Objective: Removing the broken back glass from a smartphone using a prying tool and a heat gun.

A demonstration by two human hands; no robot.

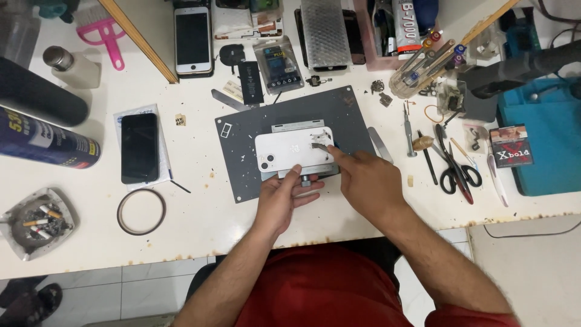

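The white smartphone (295, 152), back up, sits clamped in a grey metal holder (301, 171) on the dark grey mat (242, 163). The left hand (284, 197) pinches the holder's knob; the right hand (363, 178) presses a small blade (319, 144) against the back, which could slip and crack the glass

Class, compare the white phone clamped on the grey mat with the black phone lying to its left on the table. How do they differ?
The white phone lies lengthwise across the view with its back and camera up; the black phone lies lengthwise away from the viewer, dark screen up. The white phone sits in a metal holder on the grey mat, touched by the left hand and right hand; the black phone rests untouched on a white packet. Both are flat slabs with rounded corners.
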